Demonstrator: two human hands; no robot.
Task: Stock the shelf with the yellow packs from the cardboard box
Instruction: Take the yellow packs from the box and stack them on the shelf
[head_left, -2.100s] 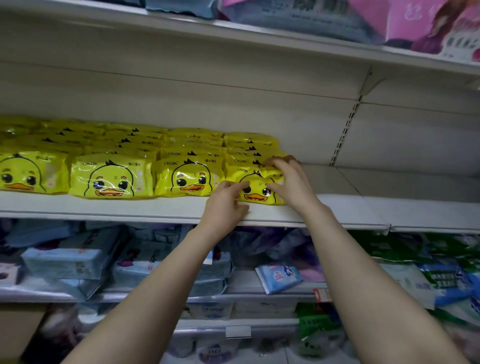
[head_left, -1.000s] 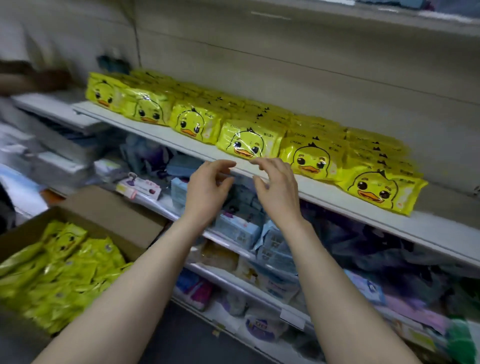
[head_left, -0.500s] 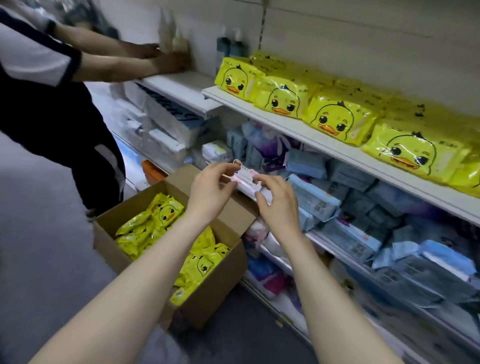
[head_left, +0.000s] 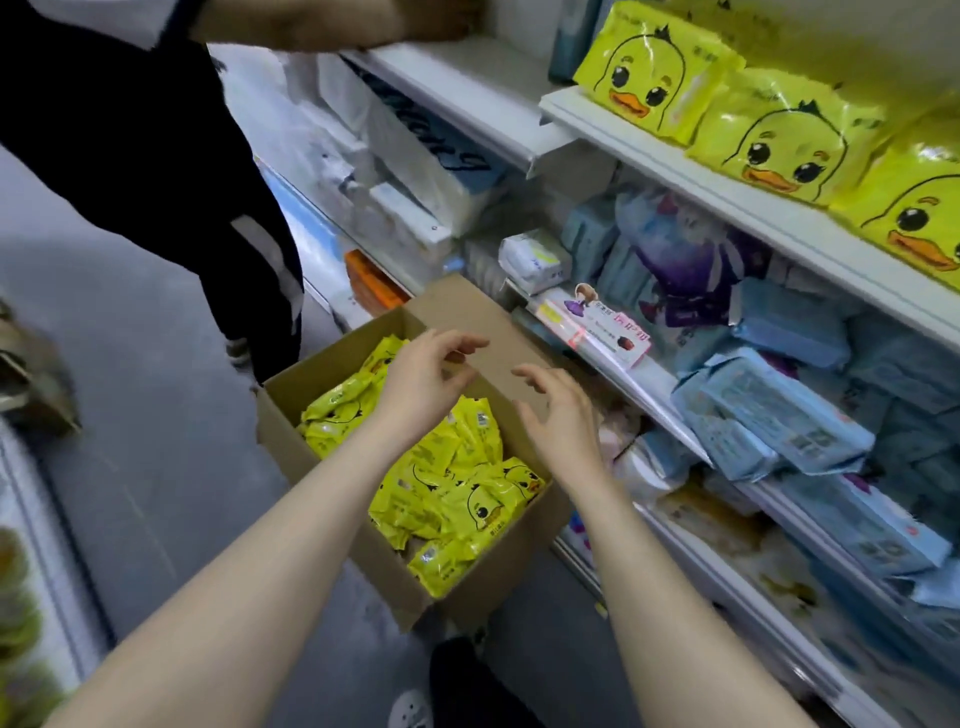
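An open cardboard box (head_left: 283, 421) stands on the floor beside the shelving, holding several yellow duck-face packs (head_left: 457, 488). More yellow duck packs (head_left: 779, 140) line the white shelf (head_left: 727, 200) at upper right. My left hand (head_left: 426, 382) hovers above the box with loosely curled fingers, holding nothing. My right hand (head_left: 558, 410) hangs beside it over the box's right side, fingers relaxed and spread, also holding nothing.
Another person in dark clothes (head_left: 156, 156) stands to the left of the box and reaches onto a shelf. Lower shelves hold blue and white packs (head_left: 779, 431) and a pink box (head_left: 597, 332). Grey floor (head_left: 130, 467) lies left of the box.
My view has swung from the shelf down to the box. Both hands left the shelved yellow pack and dropped to hover over the box, holding nothing.
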